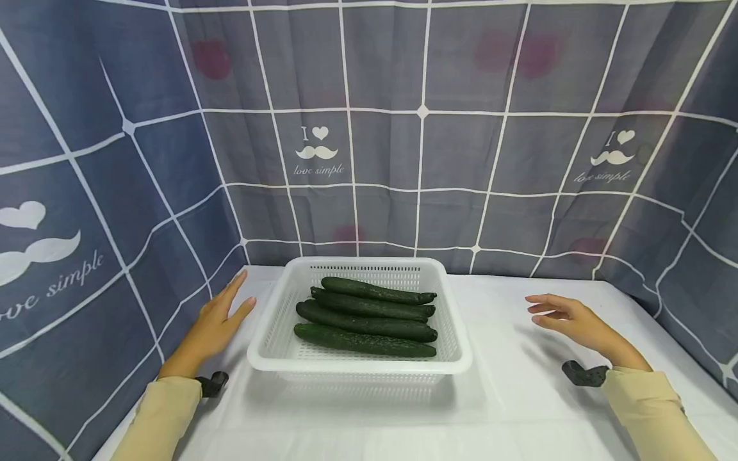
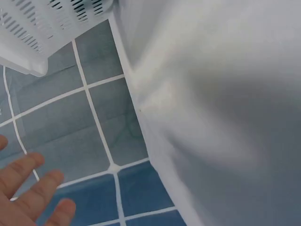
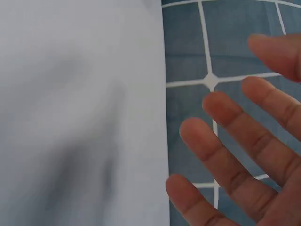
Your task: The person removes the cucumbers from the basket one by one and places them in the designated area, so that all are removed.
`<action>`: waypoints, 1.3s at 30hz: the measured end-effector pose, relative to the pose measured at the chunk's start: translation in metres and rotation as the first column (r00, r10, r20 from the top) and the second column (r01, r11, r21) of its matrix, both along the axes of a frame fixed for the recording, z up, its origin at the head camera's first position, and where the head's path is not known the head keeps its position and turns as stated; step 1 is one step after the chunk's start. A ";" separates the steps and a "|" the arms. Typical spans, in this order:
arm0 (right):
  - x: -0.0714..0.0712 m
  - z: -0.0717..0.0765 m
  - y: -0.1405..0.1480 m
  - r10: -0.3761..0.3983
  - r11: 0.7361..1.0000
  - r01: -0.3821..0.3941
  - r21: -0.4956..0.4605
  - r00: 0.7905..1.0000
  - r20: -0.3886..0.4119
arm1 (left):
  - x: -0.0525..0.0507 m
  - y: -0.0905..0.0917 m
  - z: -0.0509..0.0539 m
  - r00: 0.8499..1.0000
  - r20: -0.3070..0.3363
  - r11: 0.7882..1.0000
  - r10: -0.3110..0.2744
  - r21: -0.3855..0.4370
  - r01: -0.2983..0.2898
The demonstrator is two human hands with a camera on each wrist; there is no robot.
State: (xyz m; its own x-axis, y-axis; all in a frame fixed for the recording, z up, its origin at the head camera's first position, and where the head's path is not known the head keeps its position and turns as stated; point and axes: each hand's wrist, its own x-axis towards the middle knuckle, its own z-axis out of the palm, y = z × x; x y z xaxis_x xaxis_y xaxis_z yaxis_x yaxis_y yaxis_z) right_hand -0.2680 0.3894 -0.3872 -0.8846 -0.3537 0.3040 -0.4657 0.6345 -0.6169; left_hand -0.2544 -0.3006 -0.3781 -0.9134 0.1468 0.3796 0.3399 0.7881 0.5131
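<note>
Several dark green cucumbers lie side by side in a white perforated plastic basket [image 1: 360, 366] in the head view; the nearest cucumber [image 1: 364, 340] is the lightest green. To the left of the basket, apart from it, is my left hand [image 1: 214, 326], its fingers extended and holding nothing. My right hand [image 1: 567, 320] hovers farther off to the right, fingers loosely bent with nothing in them. In the right wrist view its fingers [image 3: 235, 174] are spread apart. The left wrist view catches a corner of the basket [image 2: 28, 52] beyond the left fingers [image 2: 42, 193].
A white cloth [image 1: 369, 435] covers the table under the basket. Dark blue-grey curtain [image 1: 380, 153] with white grid lines encloses the back and both sides. Each wrist wears a black band, the left band [image 1: 213, 384] and the right band [image 1: 583, 373].
</note>
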 end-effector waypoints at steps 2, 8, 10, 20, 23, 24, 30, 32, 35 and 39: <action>-0.004 0.003 -0.002 0.051 0.998 -0.051 -0.028 0.998 0.026 | -0.001 0.000 0.001 1.000 0.015 0.999 -0.020 0.037 0.020; -0.011 0.012 -0.010 0.200 0.979 -0.195 -0.059 0.974 0.106 | -0.003 0.002 0.004 0.998 0.037 0.989 -0.059 0.138 0.054; -0.012 0.016 -0.013 0.219 0.975 -0.214 -0.054 0.968 0.124 | -0.004 0.003 0.004 0.996 0.031 0.983 -0.082 0.169 0.075; -0.020 0.034 -0.034 0.220 0.975 -0.221 -0.021 0.945 0.242 | -0.010 0.010 0.005 0.967 0.100 0.917 -0.233 0.355 0.184; -0.022 0.037 -0.040 0.217 0.976 -0.217 -0.028 0.940 0.264 | -0.013 0.010 0.006 0.950 0.137 0.892 -0.281 0.403 0.205; -0.023 0.038 -0.042 0.211 0.977 -0.211 -0.030 0.939 0.271 | -0.014 0.010 0.005 0.944 0.149 0.882 -0.295 0.422 0.209; -0.028 0.042 -0.049 0.218 0.976 -0.207 -0.067 0.929 0.300 | -0.020 0.011 0.002 0.916 0.158 0.822 -0.368 0.515 0.242; -0.030 0.043 -0.051 0.235 0.972 -0.218 -0.089 0.923 0.304 | -0.022 0.011 0.000 0.913 0.156 0.810 -0.377 0.534 0.244; -0.034 0.043 -0.053 0.255 0.966 -0.228 -0.119 0.914 0.315 | -0.024 0.012 -0.002 0.912 0.165 0.802 -0.376 0.552 0.231; -0.038 0.046 -0.057 0.265 0.963 -0.228 -0.146 0.907 0.327 | -0.027 0.014 -0.003 0.908 0.171 0.789 -0.383 0.571 0.225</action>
